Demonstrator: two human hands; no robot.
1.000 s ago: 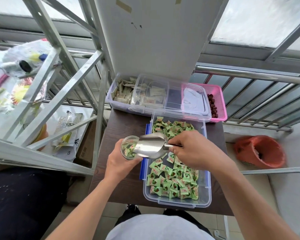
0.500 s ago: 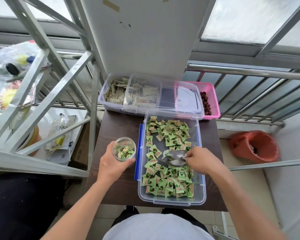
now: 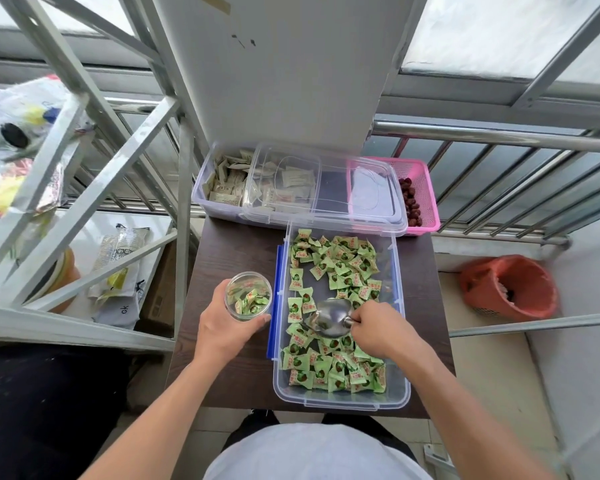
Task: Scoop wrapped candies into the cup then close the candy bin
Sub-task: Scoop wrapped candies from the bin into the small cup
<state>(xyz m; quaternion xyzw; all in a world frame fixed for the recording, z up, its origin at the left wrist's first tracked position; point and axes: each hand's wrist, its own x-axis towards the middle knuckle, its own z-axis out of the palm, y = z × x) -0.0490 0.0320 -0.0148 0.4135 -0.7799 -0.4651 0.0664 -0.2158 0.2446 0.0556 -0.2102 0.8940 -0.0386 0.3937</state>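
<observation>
Dark wood table (image 3: 229, 258) carries the bin (image 3: 340, 401), where the right hand (image 3: 383, 332) grips a scoop (image 3: 328, 318). Left of it the left hand (image 3: 222, 332) wraps the cup (image 3: 248, 297); railing (image 3: 499, 136) beyond

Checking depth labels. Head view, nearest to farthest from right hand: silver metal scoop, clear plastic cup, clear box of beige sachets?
1. Silver metal scoop: in the right hand's grip.
2. Clear plastic cup: leftward, held by left hand.
3. Clear box of beige sachets: far back, leftward.
</observation>
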